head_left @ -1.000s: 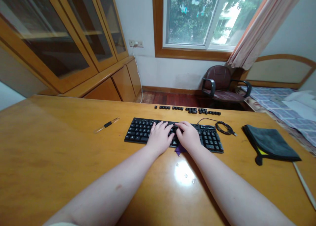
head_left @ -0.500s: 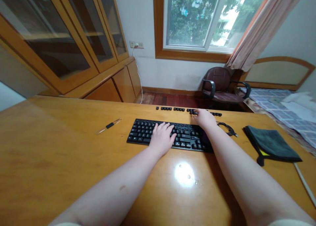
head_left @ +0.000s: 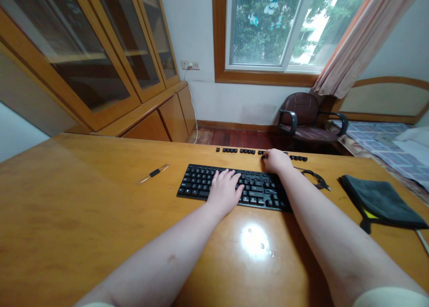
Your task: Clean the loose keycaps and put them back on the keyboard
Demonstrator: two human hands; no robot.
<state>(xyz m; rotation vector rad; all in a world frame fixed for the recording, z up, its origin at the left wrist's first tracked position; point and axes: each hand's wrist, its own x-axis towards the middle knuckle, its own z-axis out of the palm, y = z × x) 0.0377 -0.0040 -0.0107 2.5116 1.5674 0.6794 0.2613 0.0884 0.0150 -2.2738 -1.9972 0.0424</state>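
Observation:
A black keyboard [head_left: 192,182] lies flat on the wooden desk. Across its middle rests my left hand [head_left: 224,191], palm down, with the fingers spread over the keys. Beyond the keyboard's far edge, a row of loose black keycaps [head_left: 229,150] runs along the back of the desk in small groups. My right hand [head_left: 277,161] is just in front of that row, its fingers pinched on a small black keycap [head_left: 264,157]. The hand hides part of the row, and my right forearm covers the keyboard's right end.
Left of the keyboard lies a slim clear tool with a black grip [head_left: 154,173]. A coiled black cable [head_left: 317,179] and a dark grey cloth pouch [head_left: 385,202] are on the right. Past the desk stand an office chair [head_left: 300,115] and a glass-fronted cabinet [head_left: 140,94].
My right hand has drawn back slightly from the keycap row towards the keyboard, a keycap in its fingers. My left hand stays on the keyboard. The view has shifted a little.

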